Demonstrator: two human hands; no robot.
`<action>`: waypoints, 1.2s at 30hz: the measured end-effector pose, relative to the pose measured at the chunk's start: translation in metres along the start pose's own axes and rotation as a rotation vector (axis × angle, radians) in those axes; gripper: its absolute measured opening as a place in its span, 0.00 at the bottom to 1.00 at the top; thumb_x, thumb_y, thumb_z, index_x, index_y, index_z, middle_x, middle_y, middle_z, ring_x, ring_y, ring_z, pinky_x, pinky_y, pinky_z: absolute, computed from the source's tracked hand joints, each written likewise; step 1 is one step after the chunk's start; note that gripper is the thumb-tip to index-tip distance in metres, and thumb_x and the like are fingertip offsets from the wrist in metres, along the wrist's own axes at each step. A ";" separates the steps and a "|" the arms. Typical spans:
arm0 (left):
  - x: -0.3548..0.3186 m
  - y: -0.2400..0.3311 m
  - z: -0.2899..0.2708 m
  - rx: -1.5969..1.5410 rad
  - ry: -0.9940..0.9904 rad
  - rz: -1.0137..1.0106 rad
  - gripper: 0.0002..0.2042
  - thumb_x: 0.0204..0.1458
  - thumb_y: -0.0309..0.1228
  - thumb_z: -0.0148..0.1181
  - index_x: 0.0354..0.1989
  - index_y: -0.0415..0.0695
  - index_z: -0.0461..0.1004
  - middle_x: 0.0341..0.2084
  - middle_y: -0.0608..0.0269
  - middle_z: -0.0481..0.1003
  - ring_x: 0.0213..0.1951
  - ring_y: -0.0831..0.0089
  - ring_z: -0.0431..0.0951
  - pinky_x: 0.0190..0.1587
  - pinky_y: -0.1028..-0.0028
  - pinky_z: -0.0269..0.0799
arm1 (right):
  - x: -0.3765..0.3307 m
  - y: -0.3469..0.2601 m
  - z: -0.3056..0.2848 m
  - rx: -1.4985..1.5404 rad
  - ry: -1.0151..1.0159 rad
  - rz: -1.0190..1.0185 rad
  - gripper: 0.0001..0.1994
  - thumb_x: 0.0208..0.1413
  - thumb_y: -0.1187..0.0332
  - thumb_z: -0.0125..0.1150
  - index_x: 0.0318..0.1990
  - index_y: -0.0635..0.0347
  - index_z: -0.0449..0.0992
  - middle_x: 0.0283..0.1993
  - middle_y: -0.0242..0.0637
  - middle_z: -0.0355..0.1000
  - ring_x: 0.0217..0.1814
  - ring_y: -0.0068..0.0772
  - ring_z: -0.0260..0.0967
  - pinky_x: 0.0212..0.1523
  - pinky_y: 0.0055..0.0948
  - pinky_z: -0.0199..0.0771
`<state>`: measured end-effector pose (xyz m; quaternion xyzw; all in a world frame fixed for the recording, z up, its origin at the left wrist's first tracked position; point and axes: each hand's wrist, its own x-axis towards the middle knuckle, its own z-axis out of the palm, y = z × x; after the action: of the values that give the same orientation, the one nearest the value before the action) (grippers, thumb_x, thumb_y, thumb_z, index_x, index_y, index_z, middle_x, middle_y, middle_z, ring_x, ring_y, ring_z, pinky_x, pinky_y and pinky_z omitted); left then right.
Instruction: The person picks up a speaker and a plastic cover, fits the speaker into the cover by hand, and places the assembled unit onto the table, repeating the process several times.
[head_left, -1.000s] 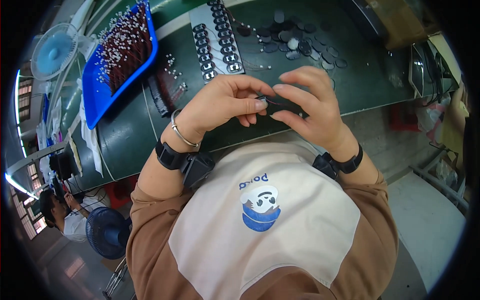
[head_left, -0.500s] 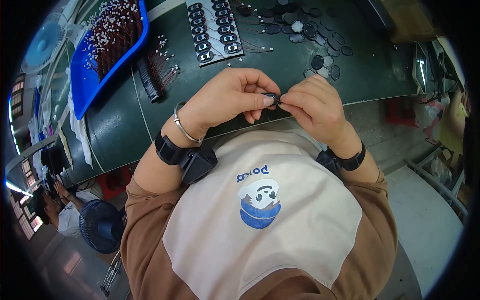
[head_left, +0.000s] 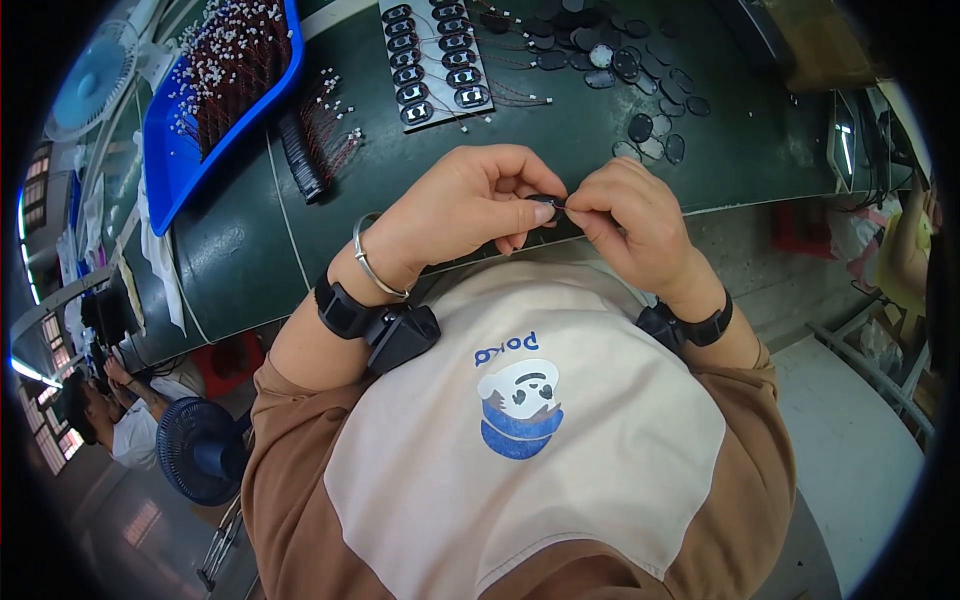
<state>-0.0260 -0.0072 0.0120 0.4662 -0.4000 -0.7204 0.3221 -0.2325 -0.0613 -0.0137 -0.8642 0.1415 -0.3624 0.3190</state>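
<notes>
My left hand [head_left: 455, 215] is closed, thumb and fingers pinching a small black oval part [head_left: 541, 200] just above the front edge of the bench. It resembles the small oval speakers [head_left: 411, 93] lying in two rows on a pale board [head_left: 436, 112] beyond my hands. My right hand [head_left: 638, 222] is also closed, its thumb and fingertips together at the right end of the held part. A thin strand, perhaps a wire, spans the small gap between the part and those fingertips. My fingers hide most of the part.
Loose black oval discs [head_left: 600, 78] are spread beyond my right hand. At the left, a blue tray [head_left: 163, 185] holds many dark red wires with white connectors. A stack of black parts with wires [head_left: 297, 160] lies beside it. A person [head_left: 120, 410] sits far left, near a fan [head_left: 203, 450].
My right fingertips have drawn slightly away to the right from the black part, and a thin strand now shows between. My left hand and the part have shifted slightly down.
</notes>
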 end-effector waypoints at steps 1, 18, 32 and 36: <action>0.000 0.000 0.001 0.001 -0.001 0.001 0.08 0.52 0.23 0.58 0.40 0.36 0.74 0.27 0.65 0.75 0.23 0.84 0.72 0.24 0.84 0.69 | -0.001 0.000 0.001 -0.001 0.013 0.002 0.10 0.38 0.82 0.63 0.31 0.63 0.72 0.29 0.39 0.70 0.28 0.38 0.67 0.29 0.32 0.64; 0.001 -0.013 0.003 -0.405 -0.023 0.000 0.06 0.51 0.23 0.59 0.37 0.37 0.72 0.26 0.61 0.76 0.20 0.83 0.69 0.21 0.84 0.64 | -0.002 -0.001 0.000 -0.167 0.087 -0.168 0.12 0.36 0.82 0.64 0.32 0.64 0.75 0.30 0.38 0.72 0.29 0.36 0.69 0.32 0.32 0.69; -0.001 -0.017 0.006 -0.268 0.048 0.180 0.07 0.52 0.22 0.58 0.39 0.38 0.71 0.29 0.62 0.76 0.25 0.84 0.72 0.27 0.84 0.68 | 0.000 -0.006 -0.002 -0.066 0.135 -0.039 0.15 0.35 0.79 0.66 0.35 0.61 0.76 0.35 0.37 0.71 0.34 0.37 0.69 0.37 0.34 0.66; -0.003 -0.006 0.014 -0.144 0.101 0.143 0.08 0.53 0.22 0.58 0.40 0.39 0.70 0.30 0.63 0.76 0.29 0.82 0.74 0.31 0.83 0.71 | 0.002 -0.013 -0.006 -0.177 0.130 0.007 0.16 0.33 0.75 0.70 0.35 0.59 0.77 0.37 0.35 0.70 0.36 0.36 0.67 0.40 0.36 0.64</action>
<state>-0.0386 0.0020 0.0111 0.4477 -0.3629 -0.6981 0.4249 -0.2348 -0.0553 -0.0007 -0.8633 0.1965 -0.4024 0.2329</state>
